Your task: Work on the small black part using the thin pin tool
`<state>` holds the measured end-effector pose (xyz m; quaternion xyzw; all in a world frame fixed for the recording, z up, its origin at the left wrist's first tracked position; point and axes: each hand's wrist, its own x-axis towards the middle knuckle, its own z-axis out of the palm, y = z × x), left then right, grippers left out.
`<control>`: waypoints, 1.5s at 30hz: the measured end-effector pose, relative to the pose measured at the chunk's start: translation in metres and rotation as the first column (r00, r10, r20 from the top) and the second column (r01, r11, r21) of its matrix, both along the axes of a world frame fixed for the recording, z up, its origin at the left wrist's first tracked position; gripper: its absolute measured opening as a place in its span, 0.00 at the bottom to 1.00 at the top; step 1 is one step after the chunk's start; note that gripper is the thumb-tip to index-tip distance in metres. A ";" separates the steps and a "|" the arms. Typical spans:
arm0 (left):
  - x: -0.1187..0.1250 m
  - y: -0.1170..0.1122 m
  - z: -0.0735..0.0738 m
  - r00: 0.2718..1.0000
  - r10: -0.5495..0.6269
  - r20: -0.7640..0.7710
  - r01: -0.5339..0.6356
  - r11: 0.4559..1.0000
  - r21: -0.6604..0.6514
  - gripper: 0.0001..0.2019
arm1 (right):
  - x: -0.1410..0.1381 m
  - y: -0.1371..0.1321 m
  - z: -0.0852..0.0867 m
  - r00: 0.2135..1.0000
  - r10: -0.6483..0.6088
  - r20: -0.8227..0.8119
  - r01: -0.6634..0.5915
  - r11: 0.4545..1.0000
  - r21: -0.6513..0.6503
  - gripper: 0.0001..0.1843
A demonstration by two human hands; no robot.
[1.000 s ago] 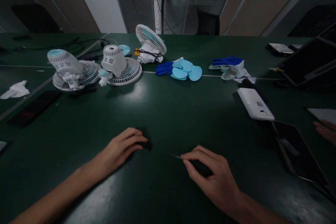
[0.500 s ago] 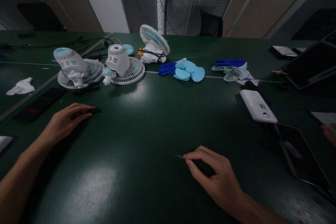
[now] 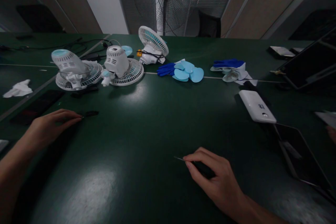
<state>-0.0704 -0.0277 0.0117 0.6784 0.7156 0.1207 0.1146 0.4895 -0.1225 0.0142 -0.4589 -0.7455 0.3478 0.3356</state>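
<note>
My left hand (image 3: pixel 48 126) lies at the left on the dark green table (image 3: pixel 157 112), fingers stretched out and loose, just short of a small black object (image 3: pixel 90 113) that rests on the table apart from the fingertips. My right hand (image 3: pixel 212 176) rests low in the middle with its fingers curled round a dark-handled tool (image 3: pixel 199 168); a thin metal tip (image 3: pixel 179 158) sticks out to the left of the thumb.
Three small white fans (image 3: pixel 123 64) lie at the back left, beside light blue fan blades (image 3: pixel 187 71) and blue gloves (image 3: pixel 228 63). A white device (image 3: pixel 256 106) and tablets (image 3: pixel 299 150) sit at the right. A black phone (image 3: pixel 34 106) and crumpled tissue (image 3: pixel 18 89) lie far left.
My left hand carried the small black object from the middle to the left, set it down and drew back with the fingers opening. My right hand stayed put.
</note>
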 end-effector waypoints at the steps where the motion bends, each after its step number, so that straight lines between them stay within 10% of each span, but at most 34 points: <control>1: 0.001 0.000 0.000 0.999 0.035 -0.027 -0.035 0.999 0.009 0.34 | 0.000 0.000 0.000 1.000 0.002 -0.002 -0.002 1.000 -0.003 0.08; 12: 0.059 -0.011 0.027 0.934 0.250 0.253 -0.284 0.953 0.104 0.33 | 0.000 -0.001 0.001 1.000 0.001 0.005 -0.001 1.000 -0.018 0.08; 26: 0.066 -0.009 0.018 0.931 0.265 0.251 -0.295 0.951 0.091 0.35 | -0.001 -0.001 0.001 1.000 -0.006 -0.005 0.006 1.000 0.023 0.08; 36: 0.052 -0.001 0.003 0.983 -0.081 0.165 0.044 0.975 0.217 0.27 | -0.001 0.000 0.000 1.000 0.003 0.019 -0.003 1.000 0.020 0.09; 45: 0.053 0.001 -0.001 0.964 0.040 0.262 -0.067 0.993 0.096 0.32 | -0.001 0.000 0.001 1.000 -0.003 0.025 0.002 1.000 0.017 0.09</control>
